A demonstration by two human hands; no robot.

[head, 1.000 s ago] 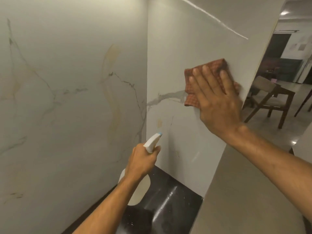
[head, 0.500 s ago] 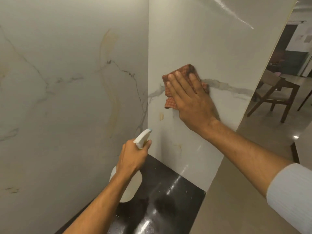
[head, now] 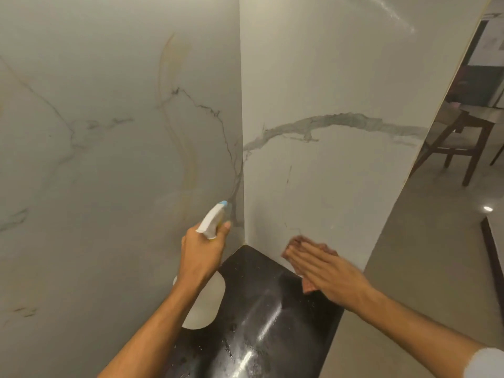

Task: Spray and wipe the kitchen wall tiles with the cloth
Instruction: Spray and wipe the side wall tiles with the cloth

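Observation:
White marble-look wall tiles meet in a corner: a left tile (head: 109, 159) with a yellowish streak and a right tile (head: 341, 173) crossed by a grey vein. My right hand (head: 327, 271) lies flat on a reddish-brown cloth (head: 308, 286), pressing it against the bottom of the right tile just above the counter. My left hand (head: 201, 255) grips a white spray bottle (head: 211, 221) with a blue nozzle tip that faces the corner. The bottle's pale body (head: 204, 304) hangs below my wrist.
A glossy black countertop (head: 259, 323) with wet specks fills the corner below the tiles. The right tile ends at an outer edge; beyond it are a wooden chair (head: 458, 143) and a shiny floor (head: 436, 227).
My right hand has slid the cloth down the right tile from the grey vein to the base near the counter. The left hand with the bottle has stayed by the corner.

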